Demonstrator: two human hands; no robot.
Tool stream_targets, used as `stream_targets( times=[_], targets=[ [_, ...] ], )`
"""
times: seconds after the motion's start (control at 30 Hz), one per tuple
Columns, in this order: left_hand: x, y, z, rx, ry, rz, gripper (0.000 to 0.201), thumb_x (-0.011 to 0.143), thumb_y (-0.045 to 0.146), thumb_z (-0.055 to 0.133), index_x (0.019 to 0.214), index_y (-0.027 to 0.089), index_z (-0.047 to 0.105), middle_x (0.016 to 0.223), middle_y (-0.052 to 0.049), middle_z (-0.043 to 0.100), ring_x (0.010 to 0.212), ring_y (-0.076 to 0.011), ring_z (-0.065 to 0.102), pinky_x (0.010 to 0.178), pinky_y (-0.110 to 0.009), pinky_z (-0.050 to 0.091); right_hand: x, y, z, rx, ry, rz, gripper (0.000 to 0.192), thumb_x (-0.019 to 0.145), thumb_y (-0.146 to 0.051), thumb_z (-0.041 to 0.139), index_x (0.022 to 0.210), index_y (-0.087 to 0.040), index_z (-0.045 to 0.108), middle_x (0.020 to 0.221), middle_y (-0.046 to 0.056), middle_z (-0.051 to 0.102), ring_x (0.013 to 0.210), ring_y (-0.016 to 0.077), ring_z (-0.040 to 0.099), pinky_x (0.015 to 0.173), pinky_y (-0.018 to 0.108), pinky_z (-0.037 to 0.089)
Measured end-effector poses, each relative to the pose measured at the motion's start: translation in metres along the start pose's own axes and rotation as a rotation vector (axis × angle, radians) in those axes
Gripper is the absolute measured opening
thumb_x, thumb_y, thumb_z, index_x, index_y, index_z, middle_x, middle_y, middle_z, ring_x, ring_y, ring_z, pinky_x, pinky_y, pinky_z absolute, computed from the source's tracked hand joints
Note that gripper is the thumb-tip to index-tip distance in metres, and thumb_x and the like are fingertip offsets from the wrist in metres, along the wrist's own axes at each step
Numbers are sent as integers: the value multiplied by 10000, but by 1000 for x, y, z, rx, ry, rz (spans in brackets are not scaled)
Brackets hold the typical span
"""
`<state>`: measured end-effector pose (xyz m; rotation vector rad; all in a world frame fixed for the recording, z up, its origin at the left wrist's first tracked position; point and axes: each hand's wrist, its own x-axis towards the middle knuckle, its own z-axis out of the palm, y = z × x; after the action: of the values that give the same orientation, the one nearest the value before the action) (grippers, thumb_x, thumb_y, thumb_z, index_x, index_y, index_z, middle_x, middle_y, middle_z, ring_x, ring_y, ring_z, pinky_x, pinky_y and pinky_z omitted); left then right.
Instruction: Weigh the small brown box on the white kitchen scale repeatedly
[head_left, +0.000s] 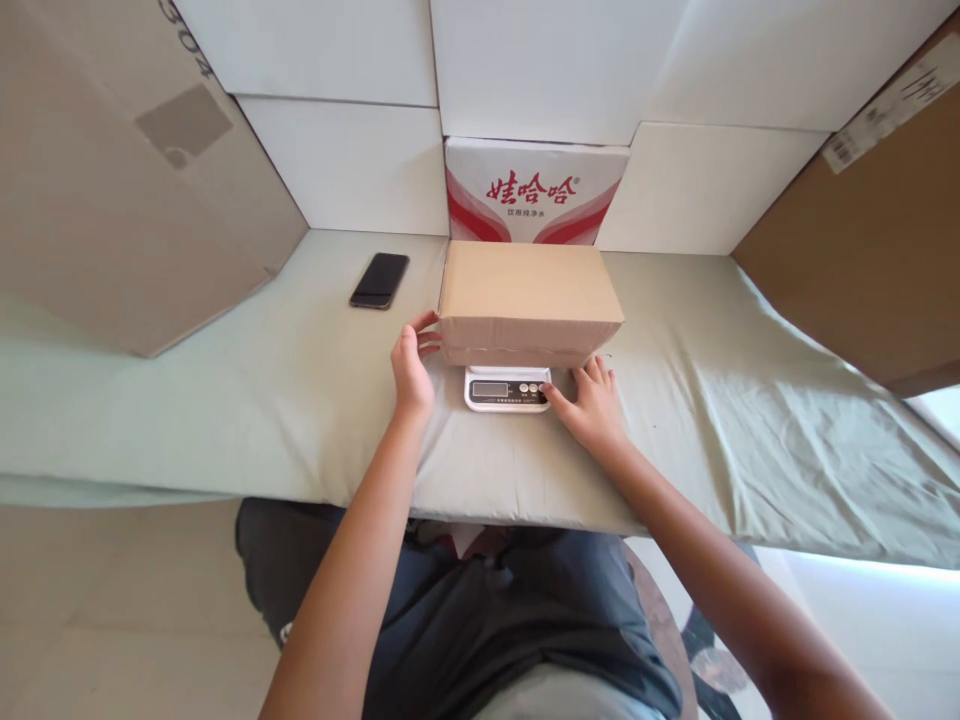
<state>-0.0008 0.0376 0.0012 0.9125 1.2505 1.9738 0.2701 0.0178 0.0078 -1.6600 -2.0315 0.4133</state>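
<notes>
A cardboard box (530,300) is resting on a small white scale (507,389) on the cloth-covered table (225,400). The left hand (411,365), open, is touching the box's left edge; the right hand (592,402), loosely spread and grasping nothing, is fingering the scale's right-side buttons. The box is best left untouched while weighing.

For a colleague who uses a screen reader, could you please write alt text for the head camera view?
A cardboard box sits on a small white scale on a cloth-covered table. The left hand touches the box's side, the right hand a fingertip at the scale's buttons. A black phone lies to the left.
</notes>
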Motion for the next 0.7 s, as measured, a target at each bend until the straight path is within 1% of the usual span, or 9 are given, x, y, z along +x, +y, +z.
stream_targets(
  times=[0.1,0.17,0.3,0.5,0.6,0.7],
  targets=[
    [0,2,1,-3,7,8,605,942,742,507,1092,225,782,1210,-141,798,931,-215,736,773,-329,553,1,-10,1,-45,-37,83,709,948,-613,508,1485,-153,560,1733,208,394,1675,454,226,1350,747,146],
    [1,3,2,-14,11,5,607,935,743,511,1091,224,783,1234,-144,793,951,-217,736,776,-327,555,1,-16,3,-72,-59,87,742,953,-620,493,1515,-137,527,1737,222,384,1681,462,208,1349,755,123],
    [0,4,2,-41,18,-13,614,908,750,537,1088,217,782,1231,-147,791,944,-216,730,771,-325,556,1,-25,4,-131,-112,81,778,963,-646,483,1514,-98,518,1727,252,393,1686,484,184,1353,756,95],
    [-1,3,3,-19,-1,-8,627,914,769,526,1081,221,781,1095,-132,804,929,-226,733,749,-327,544,5,-27,4,-156,-177,120,845,966,-686,458,1556,-81,461,1761,261,329,1701,483,139,1360,742,68],
    [0,0,2,-27,-1,-3,631,909,777,530,1081,224,781,1094,-128,804,928,-227,736,737,-327,541,10,-27,3,-134,-208,153,894,931,-730,477,1577,-113,441,1778,243,299,1707,485,110,1350,760,55],
    [2,-3,1,-21,3,-2,628,911,779,530,1078,228,783,1098,-127,804,911,-225,741,734,-327,545,15,-28,1,-108,-252,184,948,903,-731,513,1625,-131,382,1806,224,238,1720,471,59,1353,762,23]
  ],
)
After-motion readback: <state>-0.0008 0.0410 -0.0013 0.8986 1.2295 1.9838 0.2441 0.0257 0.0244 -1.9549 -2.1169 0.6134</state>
